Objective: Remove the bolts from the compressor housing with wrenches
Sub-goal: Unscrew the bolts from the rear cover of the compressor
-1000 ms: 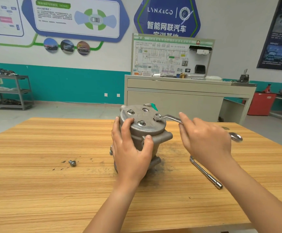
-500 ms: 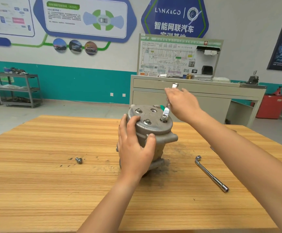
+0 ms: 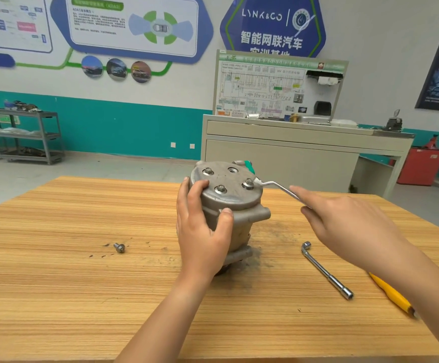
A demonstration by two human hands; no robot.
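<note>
Compressor housing: the compressor housing [image 3: 239, 203] stands on end near the middle of the tabletop [image 3: 56, 284], with its round bolted face up so the bolt heads can be reached from above.
Left hand: the left hand [image 3: 202, 231] grips the near left side of the housing, fingers over the top rim and thumb on the flank. This looks like a brace to stop the body from turning or tipping under the wrench's pull.
Right hand: the right hand [image 3: 349, 226] is on the handle of the offset wrench [image 3: 278, 186], out at its far end where leverage is best. The index finger lies straight along the shaft. The back of the hand hides the rest, so I cannot tell whether the fingers close round it.
Wrench head: it sits at the right bolt [image 3: 248, 184], seemingly seated over the head.
Bolts in place: the right bolt, the near bolt [image 3: 220, 189] and the far-left bolt [image 3: 208, 171].
Open hole: one empty hole [image 3: 232, 169] at the back of the face.
Loose bolt: a loose bolt [image 3: 119, 247] lies well to the left, clear of the work.
Spare tools: an L-shaped socket wrench [image 3: 326, 271] and a yellow-handled tool [image 3: 391, 294] lie to the right, near the working hand.
Step in hand: probably loosening the right bolt, with three left to remove.
</note>
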